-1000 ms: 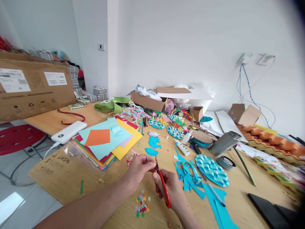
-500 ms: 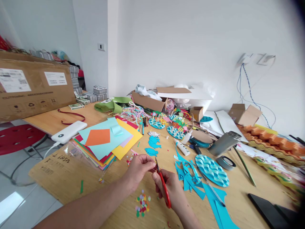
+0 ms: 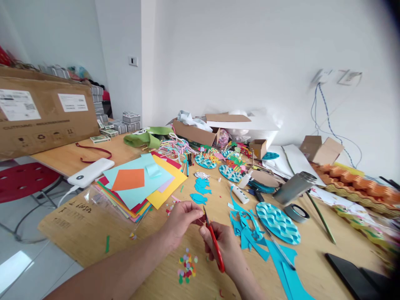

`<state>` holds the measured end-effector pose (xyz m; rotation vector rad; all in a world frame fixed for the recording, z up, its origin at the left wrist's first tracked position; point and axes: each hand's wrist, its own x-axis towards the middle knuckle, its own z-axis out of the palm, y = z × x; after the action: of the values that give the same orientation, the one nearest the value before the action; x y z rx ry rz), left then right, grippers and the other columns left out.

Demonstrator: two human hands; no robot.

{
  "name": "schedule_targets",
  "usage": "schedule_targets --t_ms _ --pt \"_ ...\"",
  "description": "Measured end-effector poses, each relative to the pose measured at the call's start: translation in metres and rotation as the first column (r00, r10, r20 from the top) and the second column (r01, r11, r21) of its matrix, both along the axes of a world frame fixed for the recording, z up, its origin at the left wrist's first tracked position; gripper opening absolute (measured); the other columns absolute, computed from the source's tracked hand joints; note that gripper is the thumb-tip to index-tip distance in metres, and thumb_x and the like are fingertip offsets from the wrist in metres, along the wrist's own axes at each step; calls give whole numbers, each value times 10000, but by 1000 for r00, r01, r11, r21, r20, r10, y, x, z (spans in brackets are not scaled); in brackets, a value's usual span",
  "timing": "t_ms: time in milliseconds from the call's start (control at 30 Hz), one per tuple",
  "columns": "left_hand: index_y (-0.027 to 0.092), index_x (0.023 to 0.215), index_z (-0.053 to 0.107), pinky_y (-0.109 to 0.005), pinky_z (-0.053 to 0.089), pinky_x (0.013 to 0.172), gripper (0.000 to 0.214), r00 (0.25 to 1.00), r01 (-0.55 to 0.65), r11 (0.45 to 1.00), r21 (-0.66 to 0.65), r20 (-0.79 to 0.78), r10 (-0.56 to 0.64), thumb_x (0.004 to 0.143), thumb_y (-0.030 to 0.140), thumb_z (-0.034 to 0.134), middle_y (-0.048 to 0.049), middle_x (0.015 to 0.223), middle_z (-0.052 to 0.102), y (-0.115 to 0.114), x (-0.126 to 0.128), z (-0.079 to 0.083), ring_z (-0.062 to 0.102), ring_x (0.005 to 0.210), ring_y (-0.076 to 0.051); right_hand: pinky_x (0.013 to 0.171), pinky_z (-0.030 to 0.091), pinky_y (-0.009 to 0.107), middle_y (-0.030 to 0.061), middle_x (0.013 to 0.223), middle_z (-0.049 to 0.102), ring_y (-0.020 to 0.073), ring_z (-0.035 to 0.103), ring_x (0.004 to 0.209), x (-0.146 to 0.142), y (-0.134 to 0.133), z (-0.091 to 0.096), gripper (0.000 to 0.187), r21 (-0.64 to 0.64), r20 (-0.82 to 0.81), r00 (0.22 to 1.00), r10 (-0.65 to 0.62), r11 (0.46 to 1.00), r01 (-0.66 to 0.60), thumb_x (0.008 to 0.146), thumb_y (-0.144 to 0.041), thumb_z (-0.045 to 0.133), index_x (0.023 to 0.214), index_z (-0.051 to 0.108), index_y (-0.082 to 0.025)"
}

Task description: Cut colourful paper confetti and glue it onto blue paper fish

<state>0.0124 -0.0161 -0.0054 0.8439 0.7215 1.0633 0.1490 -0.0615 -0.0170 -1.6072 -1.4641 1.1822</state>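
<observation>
Red-handled scissors (image 3: 215, 246) are gripped in my right hand (image 3: 225, 246), their dark blades pointing up and away from me. Close by the blades, my left hand (image 3: 183, 221) has thumb and fingertips pinched together; what sits between them is too small to make out. Below the hands lies a loose heap of small coloured paper dots (image 3: 187, 266). Beyond the fingers are a blue paper fish (image 3: 198, 198) and more blue cut-outs (image 3: 203, 186). Blue paper scraps (image 3: 245, 229) lie to the right of my right hand.
A stack of coloured paper (image 3: 131, 200) lies at left beside a white power bank (image 3: 90, 172). On the right are a wavy blue oval (image 3: 278, 223), a pen (image 3: 281, 250), a glue bottle (image 3: 240, 193), a steel flask (image 3: 295, 187), tape (image 3: 296, 213) and a black phone (image 3: 346, 271).
Both hands and the scissors stay in nearly the same place. Only a very slight shift shows at the left fingertips beside the blades.
</observation>
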Motion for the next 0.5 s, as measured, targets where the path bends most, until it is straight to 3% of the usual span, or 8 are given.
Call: schedule_targets --t_ms 500 --pt "137 615 649 -245 452 602 128 999 27 999 27 -25 -26 610 236 730 -10 582 655 0 -1 -2 586 581 -131 355 290 181 -30 457 536 84 479 351 1 2 -1 537 3 17 1000 -2 1000 2 718 -691 610 603 432 -198"
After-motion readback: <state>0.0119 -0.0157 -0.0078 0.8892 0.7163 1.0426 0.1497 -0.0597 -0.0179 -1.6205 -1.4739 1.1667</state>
